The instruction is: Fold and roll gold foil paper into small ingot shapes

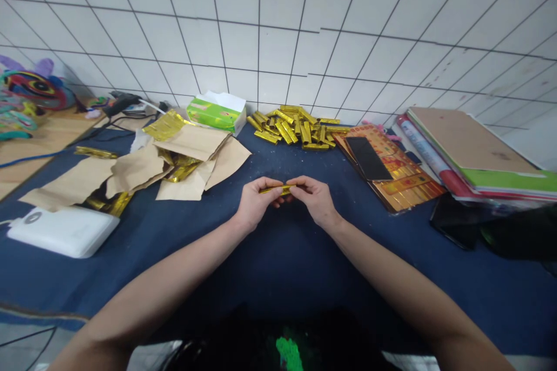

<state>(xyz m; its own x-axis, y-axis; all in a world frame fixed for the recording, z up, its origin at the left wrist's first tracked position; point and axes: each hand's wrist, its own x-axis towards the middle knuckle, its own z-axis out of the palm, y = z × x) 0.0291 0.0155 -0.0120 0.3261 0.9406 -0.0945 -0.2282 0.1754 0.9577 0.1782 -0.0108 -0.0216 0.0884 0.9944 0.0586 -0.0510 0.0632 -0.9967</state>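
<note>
A small strip of gold foil paper [285, 190], folded narrow, lies level between my two hands over the blue cloth. My left hand [257, 200] pinches its left end between thumb and fingers. At the other end, my right hand [314, 197] grips it the same way. Part of the strip is hidden behind the thumbs and fingers. Beyond the hands, by the wall, a heap of folded gold foil pieces [296, 126] rests on the cloth.
Left are torn brown paper [191, 142], a white power bank [63, 232], a green tissue pack [217, 111] and a colourful toy [37, 90]. Right are a dark phone [369, 158] on orange-gold sheets [402, 188] and stacked books [474, 139]. A tiled wall [282, 46] closes the back.
</note>
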